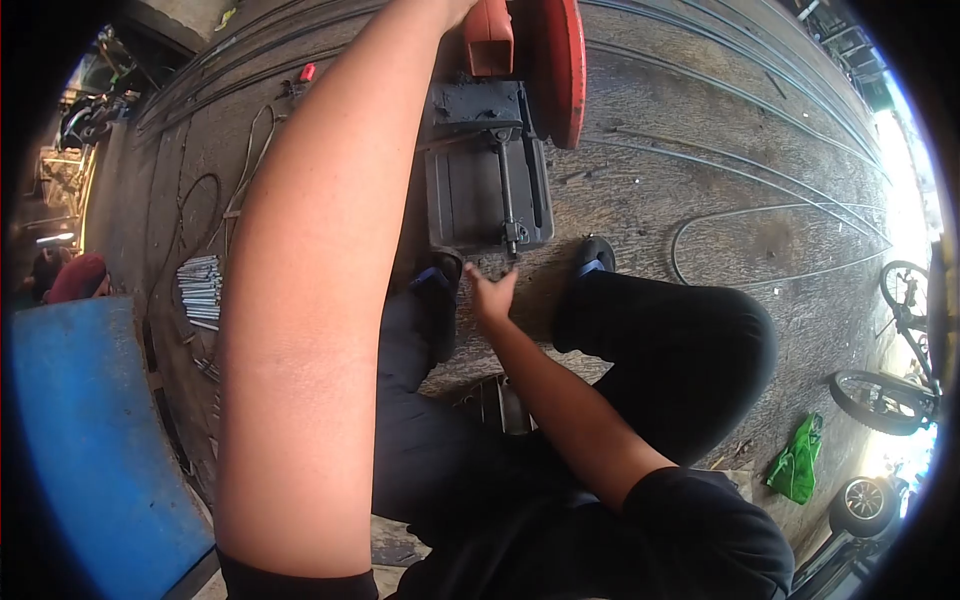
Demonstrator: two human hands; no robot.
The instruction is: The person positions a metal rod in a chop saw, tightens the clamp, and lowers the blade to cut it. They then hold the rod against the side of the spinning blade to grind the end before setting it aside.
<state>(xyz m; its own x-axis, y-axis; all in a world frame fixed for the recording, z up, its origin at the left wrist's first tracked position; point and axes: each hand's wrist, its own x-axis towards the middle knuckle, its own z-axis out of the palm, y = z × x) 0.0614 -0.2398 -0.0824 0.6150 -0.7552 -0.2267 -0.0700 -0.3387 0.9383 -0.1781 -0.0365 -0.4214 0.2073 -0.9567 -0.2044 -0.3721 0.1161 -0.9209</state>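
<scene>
My left forearm (pixel 320 250) stretches up to the orange housing (pixel 489 40) of a chop saw; the hand itself is cut off by the top edge. The saw's red blade guard (pixel 562 70) hangs over its dark metal base and vise (pixel 485 190). My right hand (pixel 492 293) hovers with fingers spread just below the vise crank (pixel 513 238), holding nothing. My legs in black trousers and dark shoes (pixel 594 256) straddle the saw base on the ground.
A bundle of short cut metal rods (pixel 200 290) lies at the left, beside a blue panel (pixel 90 440). Long thin steel bars (pixel 750 170) run across the ground. Bicycle wheels (pixel 885 400) and a green bag (pixel 797 462) are at the right. A person in red (pixel 75 278) sits far left.
</scene>
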